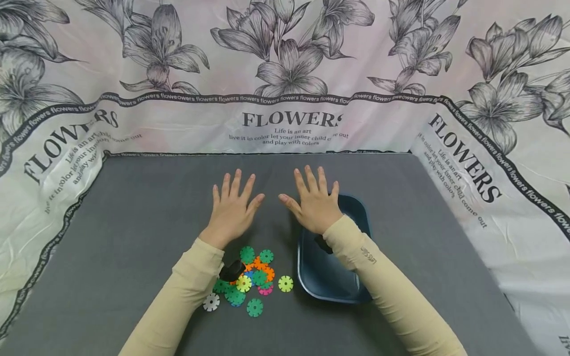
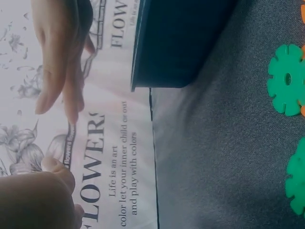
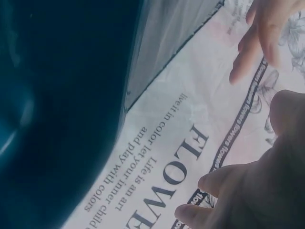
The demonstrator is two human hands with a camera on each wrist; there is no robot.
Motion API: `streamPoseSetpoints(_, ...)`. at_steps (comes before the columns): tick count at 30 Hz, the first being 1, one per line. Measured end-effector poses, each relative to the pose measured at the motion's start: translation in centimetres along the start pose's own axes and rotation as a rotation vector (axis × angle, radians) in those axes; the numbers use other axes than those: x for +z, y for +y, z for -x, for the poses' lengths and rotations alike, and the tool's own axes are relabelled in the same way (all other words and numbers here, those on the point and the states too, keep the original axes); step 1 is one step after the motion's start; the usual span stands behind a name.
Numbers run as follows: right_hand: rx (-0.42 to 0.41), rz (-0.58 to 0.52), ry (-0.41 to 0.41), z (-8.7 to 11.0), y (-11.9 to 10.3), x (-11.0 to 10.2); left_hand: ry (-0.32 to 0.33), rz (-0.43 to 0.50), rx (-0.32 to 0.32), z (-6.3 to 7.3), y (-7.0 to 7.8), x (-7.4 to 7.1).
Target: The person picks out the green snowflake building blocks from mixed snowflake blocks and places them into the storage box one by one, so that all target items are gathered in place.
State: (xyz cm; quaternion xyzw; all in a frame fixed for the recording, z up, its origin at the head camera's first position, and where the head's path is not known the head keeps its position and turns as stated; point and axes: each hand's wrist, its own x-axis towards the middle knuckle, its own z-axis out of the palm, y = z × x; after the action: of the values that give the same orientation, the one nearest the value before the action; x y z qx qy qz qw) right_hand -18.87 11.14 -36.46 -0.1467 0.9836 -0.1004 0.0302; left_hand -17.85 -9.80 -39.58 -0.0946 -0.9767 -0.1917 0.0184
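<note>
Both hands are held out, palms down and fingers spread, with nothing in them. My left hand (image 1: 230, 211) is just beyond a loose pile of notched plastic discs, among them a green disc (image 1: 255, 307), a yellow disc (image 1: 286, 284), an orange disc (image 1: 268, 273) and a white disc (image 1: 211, 301). In the head view, my right hand (image 1: 317, 206) overlaps the far left part of a dark blue plastic bin (image 1: 329, 298). The right forearm crosses above the bin and hides part of its inside. In the left wrist view, a green disc (image 2: 287, 80) has a centre slot.
The bin and discs are on a grey cloth-covered table (image 1: 133, 237). A white sheet (image 1: 178, 123) printed with flowers and lettering rises along its back and sides. Each wrist carries a small black camera, one seen as the black device (image 1: 233, 271) by the left cuff.
</note>
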Motion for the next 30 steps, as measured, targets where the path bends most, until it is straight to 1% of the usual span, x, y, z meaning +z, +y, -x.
streamPoseSetpoints(2, -0.001, -0.004, 0.0, 0.1, 0.2, -0.3, 0.008, 0.006, 0.003, 0.1, -0.1, -0.2)
streamPoseSetpoints(6, -0.002, -0.01, 0.0, 0.5, 0.9, -0.7, -0.003, 0.011, 0.003, 0.3, -0.1, -0.6)
streamPoseSetpoints(9, -0.004, -0.01, -0.005, 1.2, 1.7, -1.0, -0.024, 0.009, 0.001, 0.6, -0.2, -0.7)
streamPoseSetpoints(12, -0.016, -0.03, -0.011, 2.1, 2.7, -1.4, -0.033, 0.014, 0.012, 1.1, -0.3, -0.6)
streamPoseSetpoints(14, -0.025, -0.055, 0.0, 2.8, 3.5, -1.7, -0.026, 0.016, 0.033, 1.4, -0.5, -0.6)
streamPoseSetpoints(16, -0.02, -0.094, 0.013, 3.5, 4.5, -2.1, -0.004, 0.012, 0.069, 1.8, -0.6, -0.4)
streamPoseSetpoints(18, 0.001, -0.122, 0.03, 4.5, 5.7, -2.6, 0.012, 0.014, 0.108, 2.4, -0.9, -0.4)
streamPoseSetpoints(19, 0.021, -0.136, 0.032, 5.0, 6.4, -2.8, 0.006, 0.025, 0.121, 2.7, -1.0, -0.3)
streamPoseSetpoints(20, 0.042, -0.146, 0.029, 5.5, 7.1, -3.1, -0.013, 0.044, 0.13, 3.1, -1.1, -0.3)
streamPoseSetpoints(22, 0.1, -0.156, -0.005, 6.4, 8.4, -3.5, -0.074, 0.077, 0.141, 3.9, -1.4, -0.2)
streamPoseSetpoints(24, 0.147, -0.165, -0.056, 7.1, 9.6, -3.6, -0.163, 0.107, 0.135, 4.8, -1.8, 0.0)
streamPoseSetpoints(26, 0.167, -0.179, -0.11, 7.6, 10.7, -3.5, -0.235, 0.129, 0.129, 5.5, -2.3, 0.4)
streamPoseSetpoints(28, 0.171, -0.197, -0.162, 7.9, 11.6, -3.2, -0.269, 0.132, 0.14, 6.1, -2.7, 0.9)
streamPoseSetpoints(30, 0.168, -0.223, -0.207, 8.0, 12.3, -2.8, -0.272, 0.139, 0.154, 6.5, -3.1, 1.5)
